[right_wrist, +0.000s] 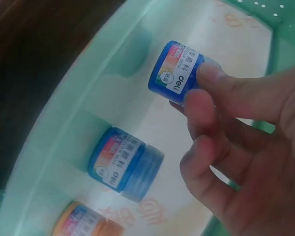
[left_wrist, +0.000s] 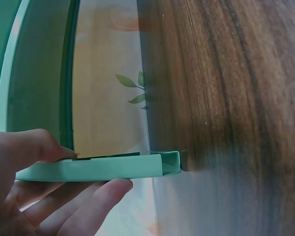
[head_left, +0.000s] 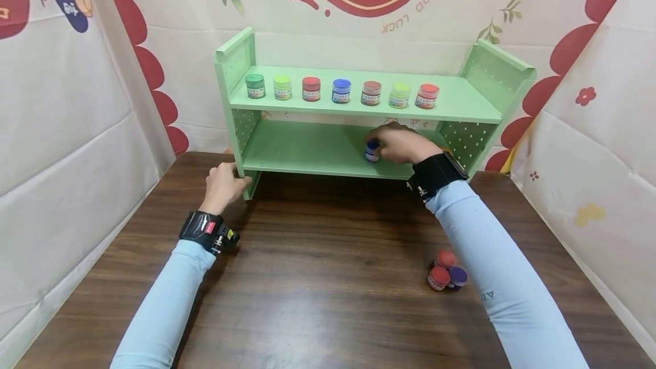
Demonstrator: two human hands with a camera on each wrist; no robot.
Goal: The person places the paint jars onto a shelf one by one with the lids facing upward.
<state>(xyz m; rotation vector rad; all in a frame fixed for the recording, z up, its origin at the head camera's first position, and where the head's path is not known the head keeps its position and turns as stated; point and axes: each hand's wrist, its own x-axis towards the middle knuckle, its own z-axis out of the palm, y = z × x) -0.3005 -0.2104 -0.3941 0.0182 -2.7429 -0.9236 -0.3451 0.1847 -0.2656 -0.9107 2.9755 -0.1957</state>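
My right hand (head_left: 402,144) reaches into the lower tier of a light green two-tier shelf (head_left: 307,150). Thumb and fingers pinch a small blue paint jar (head_left: 372,151) by its lid, near the tier's front edge. In the right wrist view, a lighter blue paint jar (right_wrist: 125,162) and an orange paint jar (right_wrist: 86,221) stand in line beside the held one; my hand and arm mostly hide them in the head view. My left hand (head_left: 224,187) grips the shelf's left side post (left_wrist: 98,167), thumb on one face and fingers on the other.
Several paint jars (head_left: 340,91) in green, red, blue, brown and yellow-green stand in a row on the upper tier. Near my right forearm, two red jars (head_left: 438,278) and a purple jar (head_left: 458,278) cluster on the brown wooden table (head_left: 307,278). Printed cloth (head_left: 359,44) hangs behind the shelf.
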